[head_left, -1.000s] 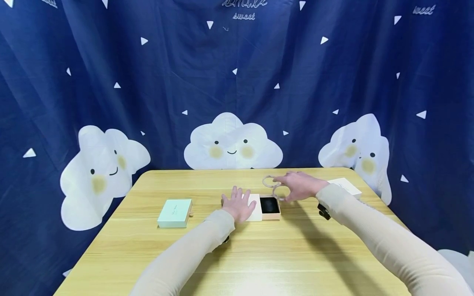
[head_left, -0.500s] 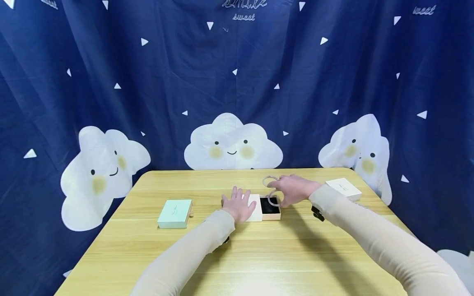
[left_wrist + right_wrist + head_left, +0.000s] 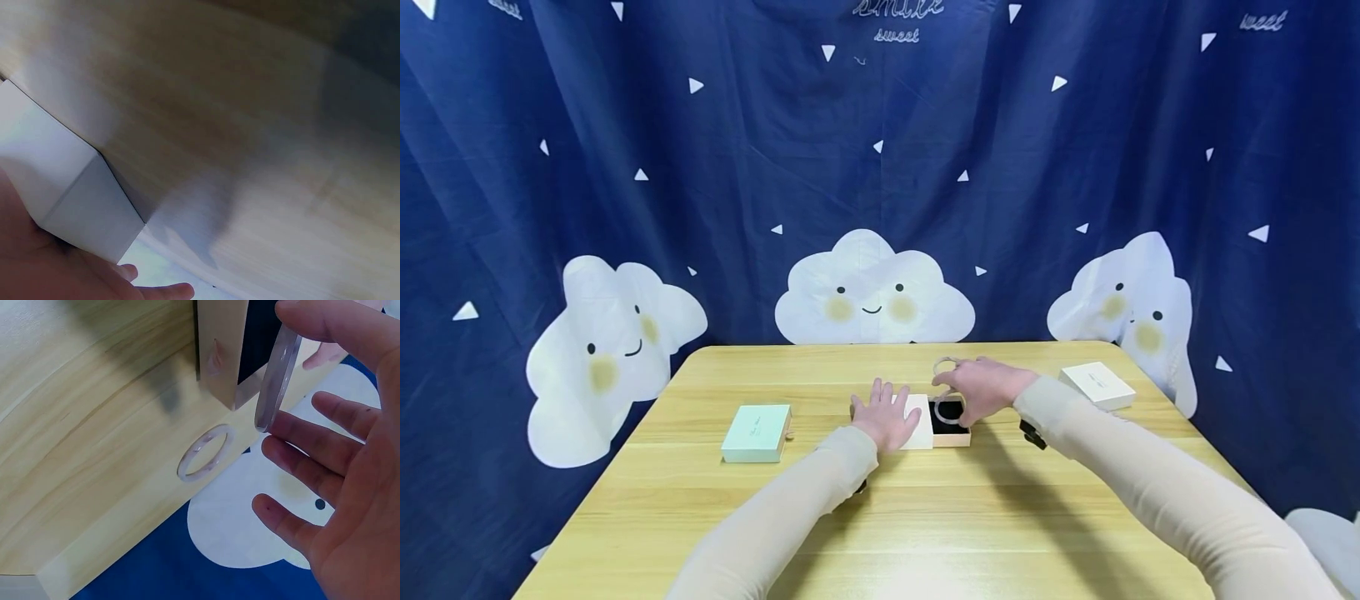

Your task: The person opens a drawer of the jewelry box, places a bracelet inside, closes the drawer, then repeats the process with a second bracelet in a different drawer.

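My left hand [image 3: 883, 419] lies with spread fingers on the white sleeve [image 3: 923, 429] of a jewellery box. From the sleeve's right side projects a pinkish drawer [image 3: 953, 442] lined in black. Between thumb and fingers, my right hand [image 3: 988, 388] pinches a pale, translucent bangle [image 3: 277, 381], tilted on edge over that drawer. A second pale bangle [image 3: 185, 464] lies flat on the table behind the box. In the left wrist view, fingers [image 3: 81, 275] rest along the sleeve's white side [image 3: 94, 206].
A mint-green box [image 3: 757, 429] with a small pull tab stands on the left of the wooden table [image 3: 880, 517]. Another white box [image 3: 1097, 383] sits at the right rear. A dark blue curtain [image 3: 880, 192] hangs behind the table.
My right hand has moved left with the bangle, from right of the drawer to over its black lining. The left hand keeps its place on the sleeve.
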Tool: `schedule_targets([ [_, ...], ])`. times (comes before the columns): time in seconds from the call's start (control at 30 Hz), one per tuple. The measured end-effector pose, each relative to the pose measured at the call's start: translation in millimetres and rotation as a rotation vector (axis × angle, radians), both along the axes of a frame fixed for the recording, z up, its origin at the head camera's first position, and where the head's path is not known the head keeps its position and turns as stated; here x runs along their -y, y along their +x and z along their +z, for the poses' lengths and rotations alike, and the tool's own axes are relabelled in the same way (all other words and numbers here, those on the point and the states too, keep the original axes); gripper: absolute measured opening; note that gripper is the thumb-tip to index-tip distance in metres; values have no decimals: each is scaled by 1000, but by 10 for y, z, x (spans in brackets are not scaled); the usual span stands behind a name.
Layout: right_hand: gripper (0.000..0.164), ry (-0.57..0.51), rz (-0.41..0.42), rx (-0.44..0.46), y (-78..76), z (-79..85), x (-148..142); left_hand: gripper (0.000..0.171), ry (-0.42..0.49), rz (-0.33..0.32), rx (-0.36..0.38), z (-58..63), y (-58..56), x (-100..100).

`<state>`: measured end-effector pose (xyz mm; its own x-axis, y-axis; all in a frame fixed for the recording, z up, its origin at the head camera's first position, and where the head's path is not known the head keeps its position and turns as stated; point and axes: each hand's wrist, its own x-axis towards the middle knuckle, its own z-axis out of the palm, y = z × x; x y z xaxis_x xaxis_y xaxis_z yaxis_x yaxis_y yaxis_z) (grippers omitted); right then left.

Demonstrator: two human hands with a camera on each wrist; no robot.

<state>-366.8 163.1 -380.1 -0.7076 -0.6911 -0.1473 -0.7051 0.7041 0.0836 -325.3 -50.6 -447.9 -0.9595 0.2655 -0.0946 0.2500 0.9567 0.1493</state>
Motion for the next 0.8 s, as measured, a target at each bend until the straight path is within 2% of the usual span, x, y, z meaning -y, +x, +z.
schedule_targets([
  [0.23, 82, -3, -9, 19, 3, -22, 71, 66, -8, -8, -22, -4, 0, 4],
  [0.47, 80, 8, 9, -16, -2, -56, 123, 67, -12, 1, -8, -15, -24, -1],
  [0.8, 79, 1, 28, -8, 30, -44, 203, 68, -11, 1, -9, -19, -22, -2],
])
